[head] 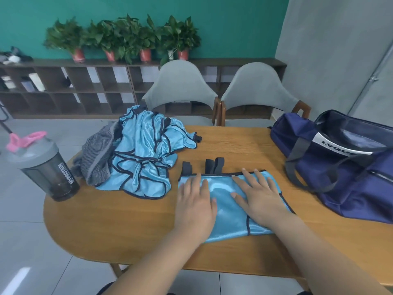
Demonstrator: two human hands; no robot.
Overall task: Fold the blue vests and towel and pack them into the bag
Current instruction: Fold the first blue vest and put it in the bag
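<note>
I am pressing both hands flat, fingers spread, on a folded blue vest (225, 188) on the wooden table (119, 226), my left hand (194, 201) beside my right hand (258, 196). Beyond my left hand, a heap of blue vests (144, 158) is lying against a grey striped towel (97, 158). The navy duffel bag (344, 167) is sitting to the right of my right hand.

Two chairs (180, 81), one bag (350, 179)

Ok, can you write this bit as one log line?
left hand: flat on folded vest | right hand: flat on it | vest pile: unfolded | bag: on table
</note>
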